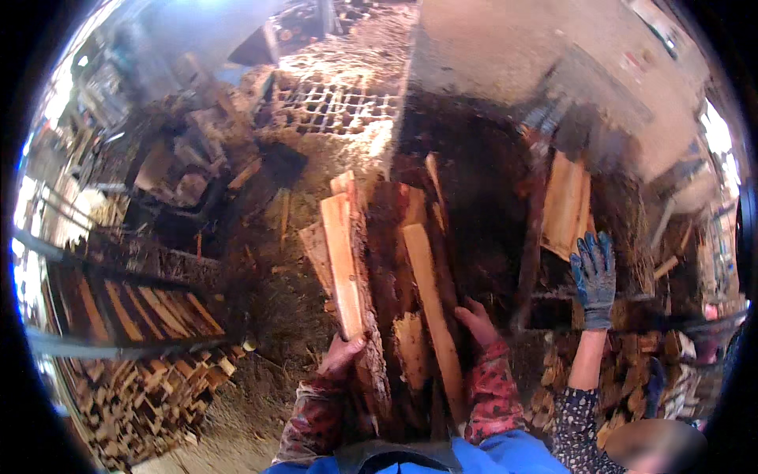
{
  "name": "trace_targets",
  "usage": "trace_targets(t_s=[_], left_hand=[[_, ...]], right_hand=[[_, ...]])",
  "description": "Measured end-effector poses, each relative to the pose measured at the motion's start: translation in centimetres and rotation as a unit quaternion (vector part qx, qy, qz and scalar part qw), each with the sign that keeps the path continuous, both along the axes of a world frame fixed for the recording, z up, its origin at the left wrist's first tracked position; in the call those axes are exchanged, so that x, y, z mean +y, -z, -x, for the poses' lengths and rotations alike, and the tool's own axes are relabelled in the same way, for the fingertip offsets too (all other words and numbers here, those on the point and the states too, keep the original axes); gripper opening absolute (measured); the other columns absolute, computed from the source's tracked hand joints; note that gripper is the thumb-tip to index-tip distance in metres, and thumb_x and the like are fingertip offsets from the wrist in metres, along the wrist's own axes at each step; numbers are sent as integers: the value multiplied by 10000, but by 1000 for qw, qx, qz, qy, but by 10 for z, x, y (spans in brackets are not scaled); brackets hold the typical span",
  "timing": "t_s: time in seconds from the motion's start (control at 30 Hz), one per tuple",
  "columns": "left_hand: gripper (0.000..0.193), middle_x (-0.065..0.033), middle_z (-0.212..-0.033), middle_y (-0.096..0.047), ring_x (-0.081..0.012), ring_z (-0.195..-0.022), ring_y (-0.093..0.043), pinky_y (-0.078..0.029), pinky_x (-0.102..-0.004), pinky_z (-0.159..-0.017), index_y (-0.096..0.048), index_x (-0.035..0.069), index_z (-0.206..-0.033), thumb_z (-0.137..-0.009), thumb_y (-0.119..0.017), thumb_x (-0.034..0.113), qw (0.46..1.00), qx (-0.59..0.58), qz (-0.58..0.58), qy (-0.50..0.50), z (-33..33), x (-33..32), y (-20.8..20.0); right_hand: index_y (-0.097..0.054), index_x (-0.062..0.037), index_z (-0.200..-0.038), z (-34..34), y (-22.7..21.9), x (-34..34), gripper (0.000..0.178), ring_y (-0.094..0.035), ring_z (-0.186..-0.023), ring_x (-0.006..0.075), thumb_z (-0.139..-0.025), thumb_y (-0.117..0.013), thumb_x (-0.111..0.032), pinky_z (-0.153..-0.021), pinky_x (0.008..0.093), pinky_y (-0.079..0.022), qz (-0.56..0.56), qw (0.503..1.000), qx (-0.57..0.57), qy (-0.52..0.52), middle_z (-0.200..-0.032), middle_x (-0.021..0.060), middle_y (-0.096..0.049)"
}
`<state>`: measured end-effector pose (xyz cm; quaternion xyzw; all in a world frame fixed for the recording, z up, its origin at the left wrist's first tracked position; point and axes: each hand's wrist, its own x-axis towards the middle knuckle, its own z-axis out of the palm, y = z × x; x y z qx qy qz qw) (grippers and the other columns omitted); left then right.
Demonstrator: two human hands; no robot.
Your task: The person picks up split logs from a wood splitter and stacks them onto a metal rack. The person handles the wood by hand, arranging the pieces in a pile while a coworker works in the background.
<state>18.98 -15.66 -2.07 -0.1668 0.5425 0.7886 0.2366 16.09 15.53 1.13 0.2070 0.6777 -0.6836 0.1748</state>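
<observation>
A bundle of long split firewood pieces [341, 261] with rough bark stands upright in front of my body, between my two arms. My left hand [341, 353] is closed against the bundle's left side, its thumb over a pale split face. On the opposite side, my right hand [476, 320] presses the outer pieces, near a long pale-edged slab [430, 296]; its fingertips are partly hidden behind the wood. Dark bark pieces [388, 237] fill the middle of the bundle. Both my forearms wear red patterned sleeves.
Right of me, another person's blue-grey gloved hand [594, 280] is by a wide wood slab [566, 205]. Stacked firewood [150, 395] lies at lower left, below a metal rail [118, 346]. A grid of square openings [335, 107] lies ahead; dark machinery [178, 182] stands at left.
</observation>
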Motion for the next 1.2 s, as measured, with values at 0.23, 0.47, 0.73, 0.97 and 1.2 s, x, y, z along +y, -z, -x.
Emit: trace_targets(t_s=[0.23, 0.47, 0.73, 0.97, 1.2], left_hand=[[701, -66, -1074, -605, -185, -955, -566, -457, -342, -849, -537, 28, -1203, -692, -793, 434, 1000, -10, -1, 13, 4, 10, -21], [596, -66, -1041, -633, -154, -960, -570, -440, -317, -893, -587, -13, -1161, -705, -799, 307, 999, -5, -31, -42, -3, 8, -51], [730, -124, -1221, -568, -212, -1135, -518, -385, -353, -1007, -486, -31, -1277, -732, -782, 354, 996, 73, -26, -34, -5, 10, -26], [799, -129, -1215, -568, -228, -1145, -506, -378, -352, -1011, -492, -41, -1262, -696, -798, 432, 983, 112, -19, -144, -23, 29, -25], [850, -137, -1137, -599, -228, -1075, -536, -418, -347, -947, -524, -42, -1221, -620, -831, 477, 960, 54, 95, -258, -44, 72, -38]], right_hand=[[-339, 67, -1350, 3, -5, 2, 607, -536, -1020, 164, -873, -635, -163, -869, 298, -479, -36, 999, -13, 38, -1165, 125, -538], [-252, 60, -1394, 20, 22, 23, 653, -545, -1021, 215, -886, -601, -156, -898, 327, -468, -22, 998, 21, -48, -1267, 158, -455], [-365, -42, -1301, 58, 52, 47, 431, -534, -1056, 222, -947, -480, -257, -898, 371, -462, 19, 981, 93, -169, -1192, 103, -511], [-363, -33, -1317, 101, 74, 36, 477, -540, -1007, 209, -932, -489, -284, -869, 370, -464, 64, 979, 114, -156, -1169, 107, -523], [-361, -34, -1322, 154, 60, 27, 538, -533, -1059, 251, -929, -484, -381, -918, 402, -453, 120, 926, 111, -341, -1196, 120, -513]])
